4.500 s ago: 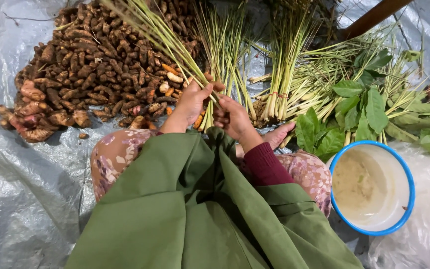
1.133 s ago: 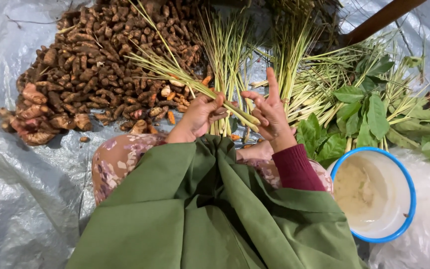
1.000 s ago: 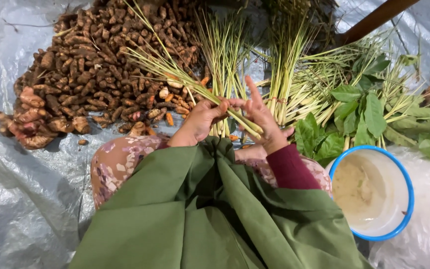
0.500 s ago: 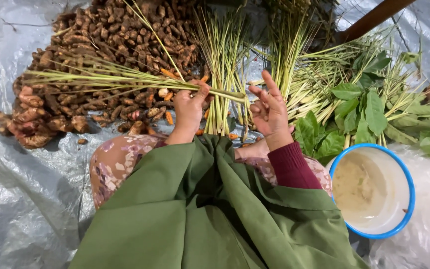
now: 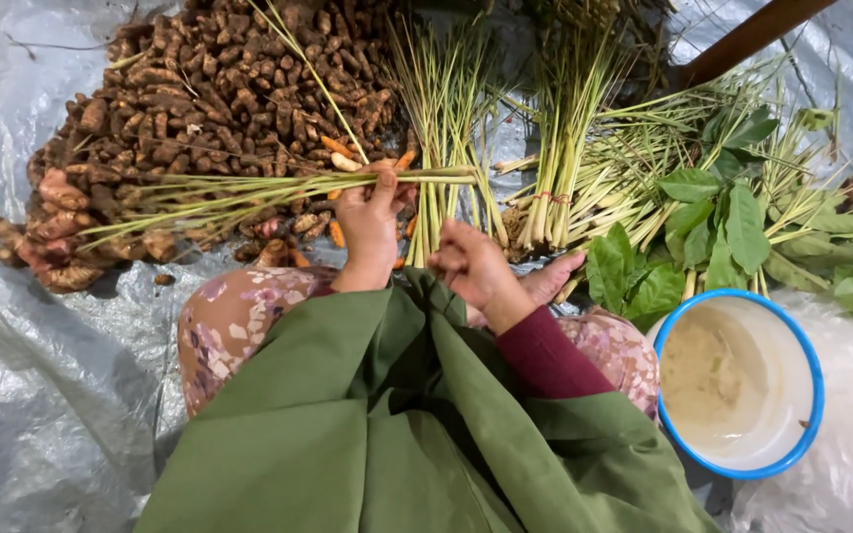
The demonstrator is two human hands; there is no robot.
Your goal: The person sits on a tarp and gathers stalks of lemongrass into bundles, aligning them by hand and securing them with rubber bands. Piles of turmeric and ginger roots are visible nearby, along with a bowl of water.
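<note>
One lemongrass bundle (image 5: 278, 188) level in left hand (image 5: 372, 222), right hand (image 5: 471, 266) beside

Lighting's pretty soft and even, kind of cool-toned, with pale glare patches on the crinkled grey plastic sheet (image 5: 41, 395) toward the left and top corners. Shadows are faint, just a dim strip along the green garment (image 5: 348, 454), and everything's sharp with only slight wide-angle stretch at the edges.

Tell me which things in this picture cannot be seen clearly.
- Right hand, head view: curled shut, so anything in its fingers is hidden.
- Root pile: cut off by the top edge.
- Bowl: the pale contents are too blurred to identify.
- Lap: hidden under the green cloth.
</note>
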